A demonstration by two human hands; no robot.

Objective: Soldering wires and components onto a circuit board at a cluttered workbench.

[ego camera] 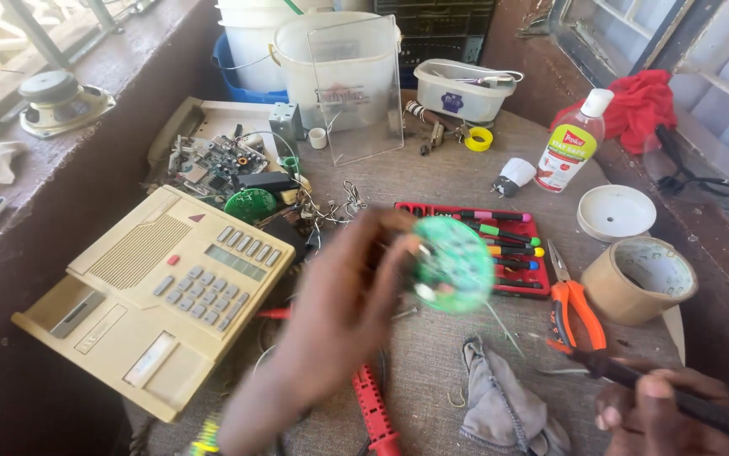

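Note:
My left hand (343, 291) is raised over the middle of the table, blurred, and grips a round green circuit board (453, 263) by its left edge. At the lower right, my right hand (655, 409) is closed around a thin dark rod-like tool (634, 380) whose tip points up and left, toward the orange pliers (575, 308). Board and tool are apart. A grey rag (504, 397) lies on the table between the two hands.
A beige desk telephone (162, 291) sits at the left, opened electronics (221, 165) behind it. A red tray of screwdrivers (512, 245), a roll of brown tape (639, 279), a white lid (616, 211), a bottle (571, 143) and plastic buckets (335, 59) surround the work area.

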